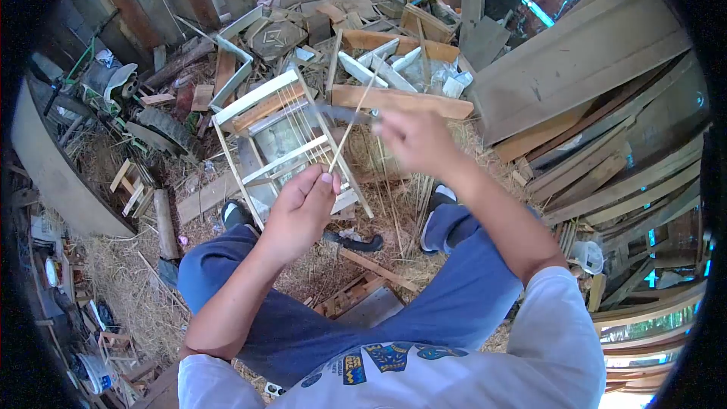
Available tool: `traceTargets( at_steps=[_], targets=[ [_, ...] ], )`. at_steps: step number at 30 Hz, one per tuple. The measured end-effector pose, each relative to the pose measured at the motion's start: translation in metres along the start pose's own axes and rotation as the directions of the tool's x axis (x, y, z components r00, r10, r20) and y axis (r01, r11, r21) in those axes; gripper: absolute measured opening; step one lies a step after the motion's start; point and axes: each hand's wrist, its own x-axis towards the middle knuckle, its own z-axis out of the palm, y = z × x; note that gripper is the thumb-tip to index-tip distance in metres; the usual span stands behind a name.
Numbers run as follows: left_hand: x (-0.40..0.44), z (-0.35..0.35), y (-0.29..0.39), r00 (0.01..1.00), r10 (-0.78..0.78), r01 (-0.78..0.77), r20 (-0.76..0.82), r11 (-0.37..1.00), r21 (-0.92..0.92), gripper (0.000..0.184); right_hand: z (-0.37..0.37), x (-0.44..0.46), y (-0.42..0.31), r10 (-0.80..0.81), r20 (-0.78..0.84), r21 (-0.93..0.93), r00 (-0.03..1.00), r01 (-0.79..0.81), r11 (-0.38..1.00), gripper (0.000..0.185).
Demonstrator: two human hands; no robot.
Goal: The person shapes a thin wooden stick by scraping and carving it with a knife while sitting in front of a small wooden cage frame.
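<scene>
My left hand is closed around the lower end of a thin wooden stick, which slants up and to the right. My right hand, blurred by motion, grips what looks like a knife; its dark blade points left and crosses near the stick. Just beyond my left hand a light wooden frame with crossbars leans between my feet. Several thin sticks lie lengthwise over it, their near ends close to my left fingers.
Scrap wood is heaped by the plank wall, beside a wooden box of offcuts. Large boards lean at the right. A wheel and a curved panel stand left. Below me lies a dark curved object on straw.
</scene>
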Motion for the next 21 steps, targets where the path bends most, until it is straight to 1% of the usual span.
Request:
traceTargets(
  at_steps=[1,2,3,4,5,6,7,8,9,10,11,12,13,14,16,17,18,20,21],
  targets=[
    [0.001,0.000,0.001,1.000,0.002,-0.002,-0.004,1.000,0.002,0.023,0.007,-0.003,-0.002,-0.062,0.002,0.018,0.998,0.062,0.998,0.027],
    [0.001,0.000,0.001,1.000,0.003,-0.003,-0.014,1.000,0.015,0.023,0.007,0.000,0.000,-0.057,0.000,0.024,0.998,0.057,0.998,0.027],
    [-0.001,0.000,-0.001,1.000,-0.004,0.005,-0.020,1.000,0.026,0.023,0.003,0.006,0.002,0.106,-0.032,0.086,0.994,-0.102,0.991,0.027],
    [-0.002,0.001,-0.004,1.000,-0.015,0.015,-0.014,1.000,0.024,0.023,-0.002,0.013,0.007,0.263,-0.052,0.144,0.963,-0.254,0.956,0.026],
    [-0.001,0.002,-0.007,1.000,0.014,-0.013,-0.017,0.999,0.052,0.023,-0.006,0.018,0.022,0.238,-0.044,0.120,0.970,-0.232,0.965,0.026],
    [0.001,0.001,-0.008,0.999,0.049,-0.047,-0.020,0.996,0.081,0.023,-0.005,0.014,0.018,0.237,-0.047,0.114,0.970,-0.230,0.966,0.026],
    [0.000,-0.002,-0.008,1.000,0.030,-0.031,0.009,0.997,0.073,0.023,-0.002,0.007,0.008,0.118,-0.046,0.087,0.992,-0.114,0.990,0.026],
    [0.002,-0.002,-0.007,0.999,0.037,-0.037,0.005,0.997,0.074,0.023,0.002,0.002,-0.001,-0.002,-0.040,0.065,0.999,0.004,0.998,0.027],
    [0.003,-0.001,-0.007,0.995,0.095,-0.088,-0.029,0.978,0.189,0.022,0.007,-0.001,-0.008,-0.057,-0.091,0.077,0.994,0.064,0.995,0.025],
    [0.003,0.000,-0.008,0.987,0.149,-0.127,-0.051,0.944,0.303,0.022,0.005,0.002,-0.007,-0.053,-0.091,0.081,0.994,0.060,0.995,0.025],
    [0.004,-0.002,-0.010,0.989,0.139,-0.119,-0.046,0.945,0.304,0.022,0.001,0.005,-0.006,-0.014,-0.053,0.053,0.998,0.017,0.998,0.024],
    [0.010,-0.005,-0.012,0.984,0.175,-0.154,-0.042,0.939,0.308,0.021,-0.003,0.007,-0.004,0.021,-0.015,0.018,1.000,-0.021,1.000,0.023],
    [0.015,-0.006,-0.014,0.975,0.217,-0.194,-0.042,0.931,0.310,0.021,0.002,0.008,-0.003,0.041,-0.036,0.045,0.999,-0.039,0.998,0.023],
    [0.016,-0.005,-0.017,0.974,0.223,-0.200,-0.043,0.931,0.305,0.021,0.004,0.009,-0.004,0.036,-0.034,0.039,0.999,-0.034,0.999,0.023],
    [0.016,-0.002,-0.012,0.962,0.272,-0.257,-0.027,0.933,0.252,0.025,0.007,0.006,-0.014,0.008,-0.128,0.031,0.992,-0.005,1.000,0.024],
    [0.009,0.003,-0.010,0.980,0.188,-0.167,-0.062,0.952,0.255,0.025,0.002,0.002,-0.018,-0.068,-0.124,-0.016,0.990,0.067,0.998,0.023],
    [0.007,0.005,-0.005,0.979,0.195,-0.173,-0.060,0.950,0.260,0.025,-0.004,0.003,-0.018,-0.072,-0.131,-0.019,0.989,0.070,0.997,0.023],
    [0.004,0.007,-0.002,0.980,0.184,-0.159,-0.075,0.953,0.259,0.024,-0.010,0.004,-0.015,0.061,-0.134,0.019,0.989,-0.059,0.998,0.023],
    [0.004,0.006,-0.005,0.981,0.181,-0.157,-0.074,0.954,0.255,0.024,-0.008,0.010,-0.010,0.023,-0.200,-0.005,0.980,-0.024,1.000,0.021]
  ],
)
